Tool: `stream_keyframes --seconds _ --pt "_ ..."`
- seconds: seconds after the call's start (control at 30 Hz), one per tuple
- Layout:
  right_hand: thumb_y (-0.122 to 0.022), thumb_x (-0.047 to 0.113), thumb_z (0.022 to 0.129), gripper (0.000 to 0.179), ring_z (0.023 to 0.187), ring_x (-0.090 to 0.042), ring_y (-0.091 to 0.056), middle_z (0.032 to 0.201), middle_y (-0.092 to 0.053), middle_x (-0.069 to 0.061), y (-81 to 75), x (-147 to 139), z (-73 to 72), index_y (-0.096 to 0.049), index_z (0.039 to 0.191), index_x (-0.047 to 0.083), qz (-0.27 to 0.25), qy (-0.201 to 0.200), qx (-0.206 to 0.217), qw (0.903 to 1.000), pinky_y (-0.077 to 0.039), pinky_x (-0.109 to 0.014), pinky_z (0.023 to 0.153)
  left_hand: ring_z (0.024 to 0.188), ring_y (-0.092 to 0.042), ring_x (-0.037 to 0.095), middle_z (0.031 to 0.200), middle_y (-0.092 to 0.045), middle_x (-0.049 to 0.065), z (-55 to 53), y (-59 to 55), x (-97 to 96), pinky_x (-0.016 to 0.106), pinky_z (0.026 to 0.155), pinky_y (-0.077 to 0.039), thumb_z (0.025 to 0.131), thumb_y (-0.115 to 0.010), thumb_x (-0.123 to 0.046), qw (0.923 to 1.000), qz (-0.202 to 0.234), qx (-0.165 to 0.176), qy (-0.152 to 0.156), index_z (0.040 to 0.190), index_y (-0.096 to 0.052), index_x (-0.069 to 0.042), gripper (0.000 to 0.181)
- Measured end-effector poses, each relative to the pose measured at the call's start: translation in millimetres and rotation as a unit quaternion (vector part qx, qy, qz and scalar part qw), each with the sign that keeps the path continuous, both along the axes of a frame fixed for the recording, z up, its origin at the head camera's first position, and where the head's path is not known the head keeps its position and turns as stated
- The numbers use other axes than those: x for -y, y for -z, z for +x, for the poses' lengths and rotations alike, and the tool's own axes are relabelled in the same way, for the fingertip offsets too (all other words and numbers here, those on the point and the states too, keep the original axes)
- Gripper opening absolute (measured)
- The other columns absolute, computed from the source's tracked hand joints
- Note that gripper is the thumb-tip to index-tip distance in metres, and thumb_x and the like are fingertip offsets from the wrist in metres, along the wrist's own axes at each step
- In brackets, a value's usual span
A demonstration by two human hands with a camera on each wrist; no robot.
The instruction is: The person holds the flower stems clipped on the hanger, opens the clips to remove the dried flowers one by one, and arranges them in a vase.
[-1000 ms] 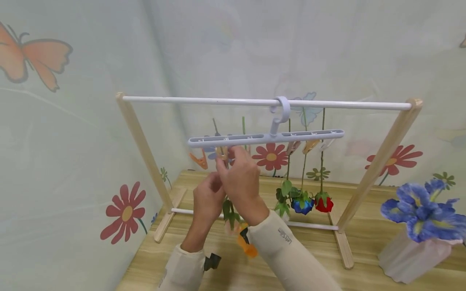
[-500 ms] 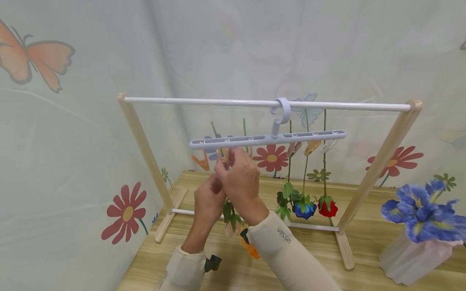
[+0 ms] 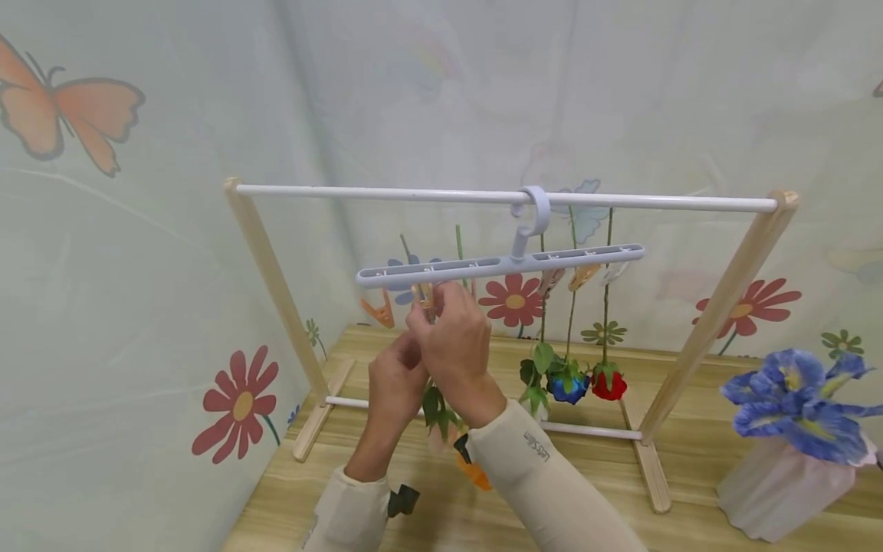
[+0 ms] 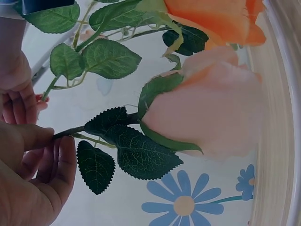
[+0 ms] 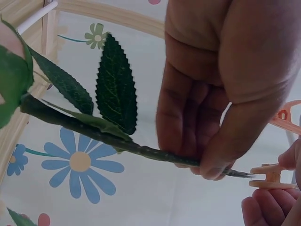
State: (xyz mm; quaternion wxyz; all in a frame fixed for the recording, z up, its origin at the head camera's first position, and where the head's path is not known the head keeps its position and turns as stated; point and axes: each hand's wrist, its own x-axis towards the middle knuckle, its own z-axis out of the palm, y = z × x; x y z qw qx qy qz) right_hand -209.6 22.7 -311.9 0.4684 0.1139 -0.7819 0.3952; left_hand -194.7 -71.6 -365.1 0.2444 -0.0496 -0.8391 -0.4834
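In the left wrist view my left hand [image 4: 42, 174] pinches the dark stem of a pale pink rose [image 4: 207, 108], its bloom hanging downward. My right hand [image 3: 455, 353] is just above it, fingers pinching a yellow-orange clothespin [image 3: 423, 296] under the left half of a pale lilac clip hanger [image 3: 441, 270]. The rose stem [image 5: 155, 153] runs up to the two prongs of that clothespin in the right wrist view. An orange rose [image 4: 221, 21] hangs alongside, partly hidden behind the right forearm in the head view. Another orange clothespin [image 3: 379, 310] dangles at the hanger's left end with nothing in it.
The hanger hooks over the white rod [image 3: 372, 192] of a wooden rack [image 3: 269, 284]. On its right half, a blue rose [image 3: 569, 386], a red rose [image 3: 609, 383] and a leafy stem hang upside down. A white vase [image 3: 786, 483] with blue irises [image 3: 800, 399] stands at right.
The hanger has tilted slightly, its left end lower, and the hanging roses on the right have swayed. Both hands keep nearly the same place and hold.
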Motion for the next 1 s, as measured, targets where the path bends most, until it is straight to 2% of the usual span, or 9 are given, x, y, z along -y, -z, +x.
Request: stream_keyframes --seconds 0.13,0.27,0.37,0.63,1.0 --pt "-0.075 0.014 0.085 0.017 0.056 -0.018 -0.050 0.068 -0.058 -0.006 0.2 0 0.7 -0.062 0.086 0.004 -0.001 -0.011 0.006 0.9999 -0.043 -0.025 0.049 0.084 -0.075 0.020 0.090 -0.079 0.006 0.1 1.7 1.4 0.038 0.073 -0.059 0.088 -0.075 -0.019 1.0000 -0.003 0.001 -0.004 0.099 -0.076 -0.017 0.011" --pt "-0.076 0.019 0.087 0.019 0.067 -0.020 -0.062 0.076 -0.067 -0.007 0.1 0 1.6 -0.064 0.090 0.004 -0.001 -0.021 0.007 0.9998 -0.055 -0.031 0.059 0.080 -0.074 0.019 0.086 -0.078 0.005 0.9 2.7 2.8 0.035 0.071 -0.057 0.087 -0.076 -0.019 1.0000 -0.001 0.001 -0.008 0.094 -0.075 -0.014 0.009" --pt "-0.076 0.024 0.089 0.023 0.076 -0.022 -0.069 0.081 -0.071 -0.008 -0.4 0 1.5 -0.066 0.094 0.004 0.003 -0.020 0.003 0.9998 -0.060 -0.034 0.067 0.077 -0.072 0.018 0.083 -0.077 0.005 1.6 3.5 3.7 0.034 0.070 -0.056 0.088 -0.076 -0.019 1.0000 -0.003 0.000 -0.006 0.093 -0.074 -0.013 0.008" --pt "-0.076 0.027 0.091 0.027 0.078 -0.023 -0.071 0.086 -0.073 -0.008 0.4 0 0.5 -0.068 0.101 0.003 0.018 0.001 0.014 0.9997 -0.060 -0.034 0.066 0.085 -0.073 0.021 0.092 -0.078 0.006 5.1 11.1 6.9 0.037 0.076 -0.060 0.091 -0.076 -0.022 0.9997 0.005 0.025 -0.002 0.105 -0.076 -0.014 0.016" --pt "-0.076 0.030 0.091 0.030 0.076 -0.022 -0.071 0.089 -0.075 -0.008 2.6 0 -0.3 -0.069 0.104 0.004 0.028 0.015 0.017 0.9994 -0.060 -0.033 0.066 0.079 -0.069 0.012 0.092 -0.076 0.002 16.2 23.7 13.8 0.025 0.070 -0.057 0.094 -0.073 -0.023 0.9987 0.004 0.047 0.018 0.105 -0.074 -0.016 0.013"
